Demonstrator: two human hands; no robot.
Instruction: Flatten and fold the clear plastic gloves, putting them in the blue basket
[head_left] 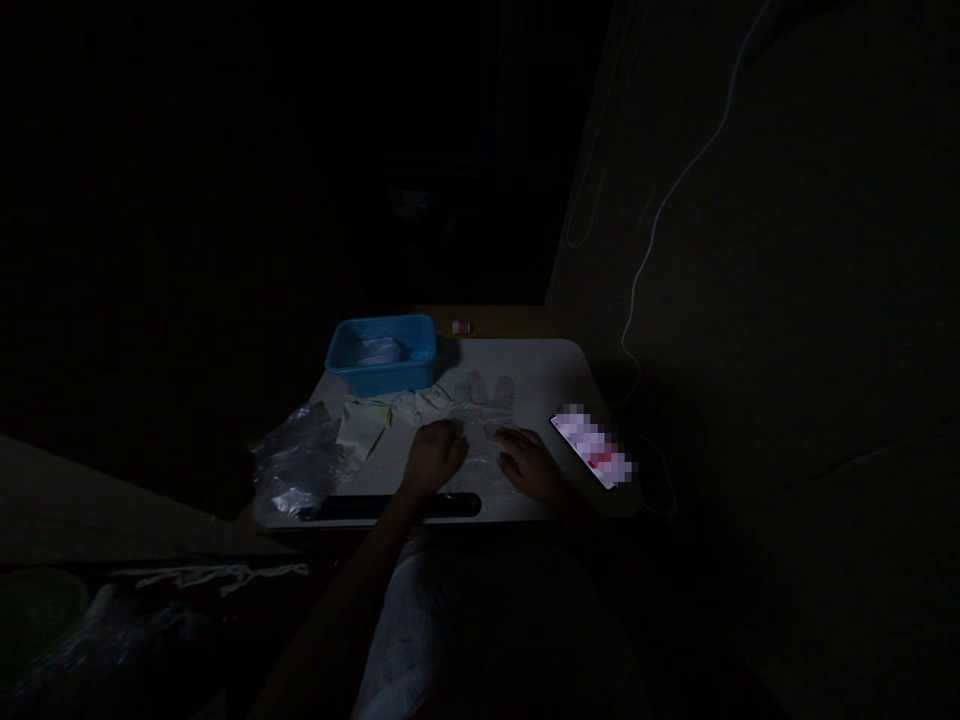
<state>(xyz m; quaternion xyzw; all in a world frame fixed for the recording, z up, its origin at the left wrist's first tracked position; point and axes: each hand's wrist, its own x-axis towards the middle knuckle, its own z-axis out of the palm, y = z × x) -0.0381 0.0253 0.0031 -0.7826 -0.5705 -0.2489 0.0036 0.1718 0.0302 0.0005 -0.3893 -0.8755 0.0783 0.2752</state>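
Clear plastic (504, 391) lies on the white table (555, 365), just past our two hands, in our head view. It looks thin and see-through, with rounded parts on its far side that point away from us. Its long way is hard to tell in the dark, but those rounded parts run away from our hands.

Our left hand (435, 456) rests low over the table, to the near left of the plastic, with its fingers curled in. We cannot tell if it pinches anything. Our right hand (527, 463) is on the near right, and its fingers reach in to the plastic's near edge. Its thumb seems a bit apart from the other fingers, but we cannot tell if it holds any of the film. The right hand looks like the nearer one.

Left of our left hand are crumpled white sheets (364, 425), then a shiny plastic bag (296, 465). A blue tub (390, 378) sits at the far left of the table, with something pale inside. A phone (589, 447) with a lit screen lies slanted to the right of our right hand.
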